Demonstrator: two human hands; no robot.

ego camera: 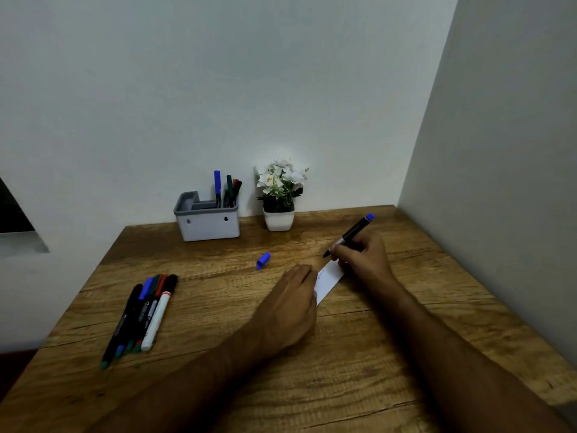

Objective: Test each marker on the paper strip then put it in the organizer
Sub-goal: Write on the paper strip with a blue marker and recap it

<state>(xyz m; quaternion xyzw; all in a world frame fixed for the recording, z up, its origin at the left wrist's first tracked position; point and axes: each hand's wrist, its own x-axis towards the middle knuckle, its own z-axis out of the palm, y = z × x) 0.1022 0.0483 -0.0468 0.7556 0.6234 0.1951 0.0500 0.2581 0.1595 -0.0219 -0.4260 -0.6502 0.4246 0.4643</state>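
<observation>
My right hand [363, 256] grips an uncapped blue marker [354, 232], its tip pointing down-left just past the far end of the white paper strip [327, 281]. My left hand [288, 303] lies flat, fingers pressing the near end of the strip onto the table. Small scribbles show on the strip. The marker's blue cap [263, 260] lies loose on the wood, left of the strip. A grey organizer [207, 223] at the back wall holds several markers upright in its right compartment. Several more capped markers [142, 314] lie side by side at the front left.
A small white pot of white flowers [279, 195] stands just right of the organizer. The wooden table [343, 370] sits in a corner, with walls behind and close on the right. Its left edge drops off beside the lying markers.
</observation>
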